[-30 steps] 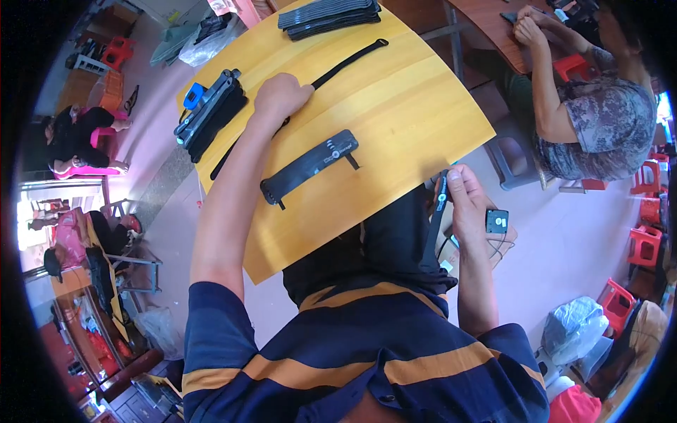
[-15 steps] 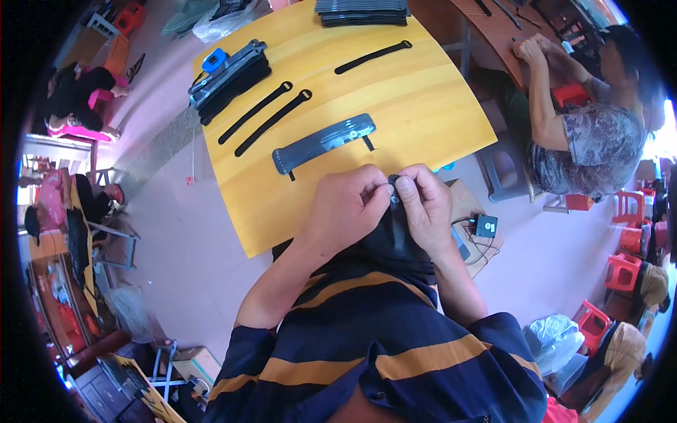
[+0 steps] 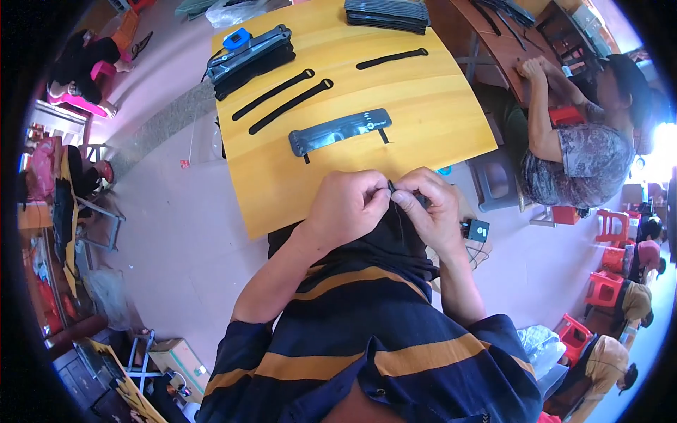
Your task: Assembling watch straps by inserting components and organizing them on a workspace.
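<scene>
Left hand (image 3: 347, 210) has come off the table (image 3: 441, 116) within the last second and joined right hand (image 3: 431, 211) over the lap, just off the near edge. Grip: thumb and forefinger of each pinched on a black strip (image 3: 391, 186), most of it hidden by fingers. Work seems now two-handed, fine, at the fingertips. Three straps lie flat, untouched: a left pair (image 3: 273, 94) (image 3: 290, 106), one farther right (image 3: 392, 58). Dark sleeve (image 3: 340, 132) lies nearest the hands, two short tabs toward the wearer.
</scene>
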